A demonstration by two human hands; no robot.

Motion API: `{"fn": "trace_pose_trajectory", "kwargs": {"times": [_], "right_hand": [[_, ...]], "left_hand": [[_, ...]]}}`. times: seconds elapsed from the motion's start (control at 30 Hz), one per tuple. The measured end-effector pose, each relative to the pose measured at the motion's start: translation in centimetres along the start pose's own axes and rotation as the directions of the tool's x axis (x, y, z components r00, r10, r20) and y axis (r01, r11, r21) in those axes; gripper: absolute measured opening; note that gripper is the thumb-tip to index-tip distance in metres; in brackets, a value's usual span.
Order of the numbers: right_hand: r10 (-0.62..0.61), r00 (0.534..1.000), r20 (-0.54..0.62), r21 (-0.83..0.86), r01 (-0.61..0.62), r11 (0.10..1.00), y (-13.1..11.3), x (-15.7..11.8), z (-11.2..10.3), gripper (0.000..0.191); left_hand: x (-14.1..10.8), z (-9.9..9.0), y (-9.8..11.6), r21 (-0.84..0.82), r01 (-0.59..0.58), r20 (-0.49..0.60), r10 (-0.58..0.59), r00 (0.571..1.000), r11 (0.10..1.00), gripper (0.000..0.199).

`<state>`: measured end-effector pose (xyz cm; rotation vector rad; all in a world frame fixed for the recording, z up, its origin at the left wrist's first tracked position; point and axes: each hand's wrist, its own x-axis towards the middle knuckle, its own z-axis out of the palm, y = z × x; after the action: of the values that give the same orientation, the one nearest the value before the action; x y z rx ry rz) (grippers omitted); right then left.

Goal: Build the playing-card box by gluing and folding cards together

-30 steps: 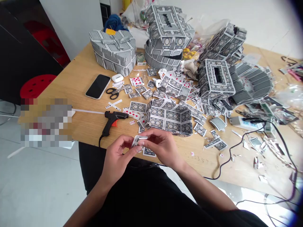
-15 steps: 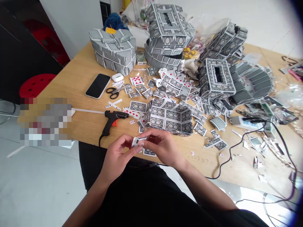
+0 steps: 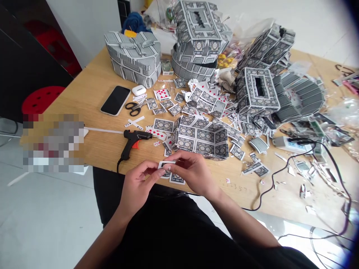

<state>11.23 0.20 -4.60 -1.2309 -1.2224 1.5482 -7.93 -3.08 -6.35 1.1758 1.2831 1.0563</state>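
A small piece of playing card (image 3: pixel 165 163) is pinched between my left hand (image 3: pixel 138 183) and my right hand (image 3: pixel 195 172), above the table's front edge. Both thumbs press on it from the near side; the fingers behind are partly hidden. Just below it lie patterned cards (image 3: pixel 177 179), face down. Directly beyond my right hand stands an open box made of patterned cards (image 3: pixel 203 139). A black glue gun (image 3: pixel 131 144) with an orange trigger and a white glue stick lies on its side to the left of the box.
On the wooden table (image 3: pixel 92 93) are a phone (image 3: pixel 116 100), scissors (image 3: pixel 134 108), a white earphone case (image 3: pixel 139 90), cut cards (image 3: pixel 206 97), and finished card boxes (image 3: pixel 258 91) behind. A black cable (image 3: pixel 273 183) crosses the right side near a power strip (image 3: pixel 291 145).
The card piece between my hands has tilted, so a thinner strip of it shows. More of the patterned cards below is visible. My hands have hardly moved.
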Motion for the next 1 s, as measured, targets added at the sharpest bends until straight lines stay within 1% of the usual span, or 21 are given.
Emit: {"fn": "trace_pose_trajectory", "kwargs": {"times": [0.13, 0.43, 0.63, 0.73, 0.87, 1.0], "right_hand": [[-0.010, 1.000, -0.011, 0.041, 0.011, 0.999, 0.05, 0.05, -0.01, 0.033], [-0.004, 1.000, -0.025, 0.116, 0.007, 0.993, -0.16, 0.10, 0.30, 0.032], [0.047, 0.999, 0.024, 0.187, -0.051, 0.981, -0.22, -0.11, -0.06, 0.033], [0.048, 0.998, 0.034, 0.175, -0.054, 0.983, -0.08, -0.23, -0.22, 0.031], [0.010, 1.000, 0.006, 0.144, -0.011, 0.990, 0.04, -0.34, -0.15, 0.030], [0.006, 1.000, -0.001, 0.115, -0.006, 0.993, -0.03, -0.42, -0.04, 0.030]], "left_hand": [[-0.10, 0.26, 0.13, 0.008, 0.000, -0.057, 0.000, 0.998, 1.000, 0.008], [-0.15, 0.56, 0.20, -0.010, -0.009, -0.102, 0.008, 0.995, 1.000, 0.005], [-0.02, 0.43, 0.13, -0.022, 0.007, -0.138, -0.010, 0.990, 1.000, 0.005], [-0.06, 0.38, 0.22, -0.024, 0.011, -0.134, -0.014, 0.991, 1.000, 0.006], [-0.03, 0.34, 0.40, -0.024, -0.006, -0.119, 0.003, 0.993, 1.000, 0.007], [0.05, 0.25, 0.43, -0.015, -0.007, -0.105, 0.006, 0.994, 1.000, 0.010]]}}
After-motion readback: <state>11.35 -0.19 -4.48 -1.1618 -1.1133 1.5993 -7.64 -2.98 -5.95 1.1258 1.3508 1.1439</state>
